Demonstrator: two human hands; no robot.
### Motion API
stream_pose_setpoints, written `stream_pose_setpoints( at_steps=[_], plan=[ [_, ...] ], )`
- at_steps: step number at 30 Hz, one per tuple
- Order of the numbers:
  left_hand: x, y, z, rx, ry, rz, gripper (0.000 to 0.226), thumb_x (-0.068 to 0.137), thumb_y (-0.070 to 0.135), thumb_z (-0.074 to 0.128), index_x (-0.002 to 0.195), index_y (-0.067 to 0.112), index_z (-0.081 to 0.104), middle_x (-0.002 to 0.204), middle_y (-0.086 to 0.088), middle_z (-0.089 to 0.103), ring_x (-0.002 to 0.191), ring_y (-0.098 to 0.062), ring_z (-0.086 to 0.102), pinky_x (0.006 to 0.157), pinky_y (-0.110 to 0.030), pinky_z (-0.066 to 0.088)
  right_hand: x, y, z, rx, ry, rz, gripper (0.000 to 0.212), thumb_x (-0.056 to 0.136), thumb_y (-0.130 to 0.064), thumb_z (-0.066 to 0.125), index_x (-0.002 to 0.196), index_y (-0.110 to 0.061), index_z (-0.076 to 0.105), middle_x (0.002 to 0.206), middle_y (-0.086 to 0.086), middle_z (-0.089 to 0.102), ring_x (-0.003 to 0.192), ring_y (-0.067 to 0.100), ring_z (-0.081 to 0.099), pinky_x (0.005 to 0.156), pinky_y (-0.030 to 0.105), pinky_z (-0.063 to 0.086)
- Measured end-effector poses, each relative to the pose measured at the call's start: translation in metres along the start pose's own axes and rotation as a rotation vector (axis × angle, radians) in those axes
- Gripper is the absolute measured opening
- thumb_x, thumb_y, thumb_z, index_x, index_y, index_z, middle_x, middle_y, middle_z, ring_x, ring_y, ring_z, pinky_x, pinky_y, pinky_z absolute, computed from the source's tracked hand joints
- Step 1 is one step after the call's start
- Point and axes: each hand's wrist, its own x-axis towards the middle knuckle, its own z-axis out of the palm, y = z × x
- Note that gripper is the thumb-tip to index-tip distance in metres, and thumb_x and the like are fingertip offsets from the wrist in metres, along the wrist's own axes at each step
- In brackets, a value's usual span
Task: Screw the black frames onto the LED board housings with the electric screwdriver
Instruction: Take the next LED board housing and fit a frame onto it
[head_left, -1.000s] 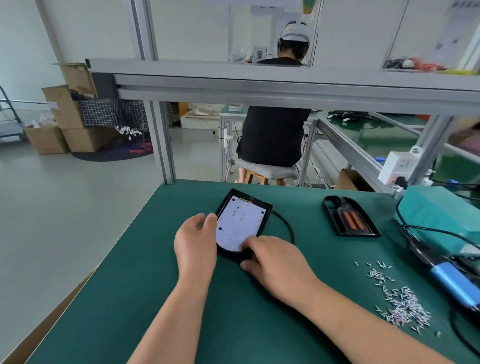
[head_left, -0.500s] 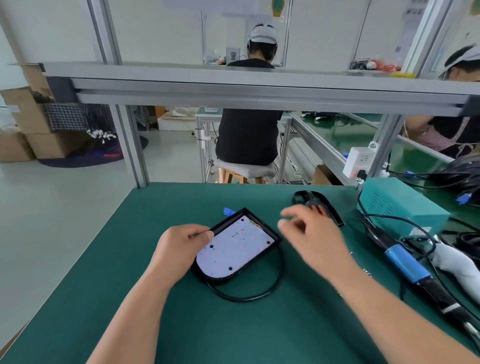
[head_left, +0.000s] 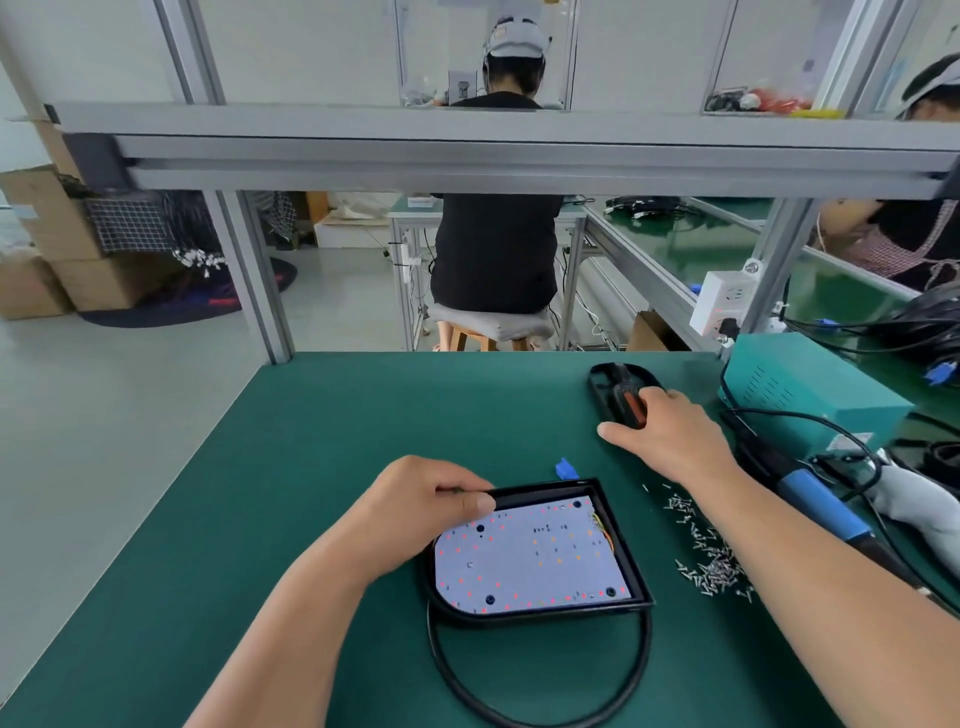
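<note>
Across the near foreground lay the green counter (head_left: 332, 467), with an aluminium workstation frame (head_left: 467, 156) crossing above its far edge. At the right rear corner of the counter stood a teal power box (head_left: 800, 384) with black leads running from it.

Close to the near middle of the counter sat the LED board housing (head_left: 615, 525), a black rim with one rounded end, holding a white LED board (head_left: 530, 556) dotted with red and orange points. A black cable (head_left: 644, 649) looped out from under the housing toward the viewer.

The left hand (head_left: 421, 504) grasped the housing's far left edge, thumb pressed flat on the rim and fingers curled over the outside. The right hand (head_left: 670, 436) reached well away to the right rear, its fingers draped over the near end of a black frame-like piece (head_left: 610, 379) with an orange strip inside and its thumb stretched out to the left; whether the fingers had closed on that piece could not be told.

The electric screwdriver (head_left: 821, 504), blue-bodied with a black grip, lay on the counter just right of the right forearm, untouched. Between it and the housing a scatter of small silver screws (head_left: 711, 561) was spread on the counter. A small blue connector (head_left: 566, 469) sat just beyond the housing's far edge.
</note>
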Motion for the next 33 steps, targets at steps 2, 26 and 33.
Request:
stream_pose_setpoints(
  at_steps=[2, 26, 33],
  plan=[
    [-0.001, 0.002, 0.002, 0.004, 0.009, 0.007, 0.023, 0.077, 0.058, 0.076, 0.096, 0.046, 0.081, 0.096, 0.017, 0.080, 0.094, -0.001, 0.074, 0.088, -0.028, 0.058, -0.001, 0.001, 0.001, -0.011, 0.005, -0.007, 0.064, 0.084, -0.073, 0.065, 0.116, -0.020, 0.053, 0.110, 0.006, 0.055, 0.104, 0.035, 0.058, 0.090, 0.048, 0.054],
    [-0.005, 0.010, -0.003, -0.298, 0.056, -0.074, 0.077, 0.092, 0.078, 0.037, 0.093, 0.014, 0.081, 0.072, -0.005, 0.022, 0.053, -0.014, 0.022, 0.045, -0.018, 0.025, -0.108, 0.003, -0.055, 0.562, -0.424, -0.606, 0.077, 0.071, -0.040, 0.076, 0.143, -0.058, 0.056, 0.162, -0.035, 0.037, 0.153, -0.007, 0.029, 0.121, 0.028, 0.026],
    [-0.004, 0.009, -0.001, -0.283, 0.078, -0.094, 0.068, 0.086, 0.075, 0.054, 0.091, 0.010, 0.075, 0.061, 0.008, 0.029, 0.051, -0.013, 0.026, 0.046, -0.020, 0.025, -0.126, -0.003, -0.062, 0.396, -0.559, -0.681, 0.081, 0.073, -0.035, 0.072, 0.149, -0.052, 0.052, 0.163, -0.041, 0.026, 0.152, -0.012, 0.024, 0.123, 0.028, 0.022]
  ],
)
